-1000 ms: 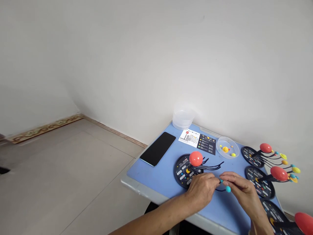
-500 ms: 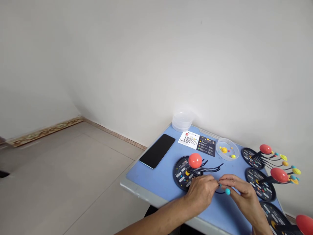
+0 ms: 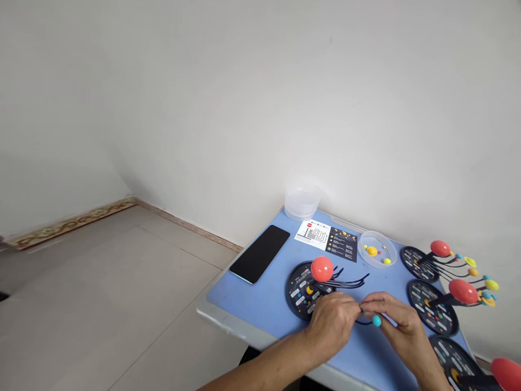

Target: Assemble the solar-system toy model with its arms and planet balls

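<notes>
The person's left hand (image 3: 331, 323) and right hand (image 3: 401, 326) are close together above a blue tabletop (image 3: 244, 288), near its front edge. Their fingertips (image 3: 363, 310) meet in a pinch on a thin black wire (image 3: 365, 321), though the fingers hide exactly where they grip it. The wire runs roughly sideways and curves low, with a turquoise ball (image 3: 376, 321) on it just beneath the right hand's fingers. The left hand's knuckles sit just beside the lower right rim of a round black base (image 3: 299, 290).

That base carries a big red ball (image 3: 322, 269) and a bunch of black wire arms (image 3: 350, 282) that point right, toward the far side of the hands. I cannot tell whether the pinched wire is joined to them.

Blue tabletop lies between the base and a black phone (image 3: 259, 254) to its left, with the table's corner beyond. Behind the base are a printed card (image 3: 328, 243), a clear cup (image 3: 302, 202) near the wall, and a clear round dish (image 3: 377, 250) holding a yellow ball (image 3: 372, 251) and smaller balls. To the right, near the right hand, stand three more black bases (image 3: 432, 307) with red balls and wire arms, the nearest running past the table's edge of view.
</notes>
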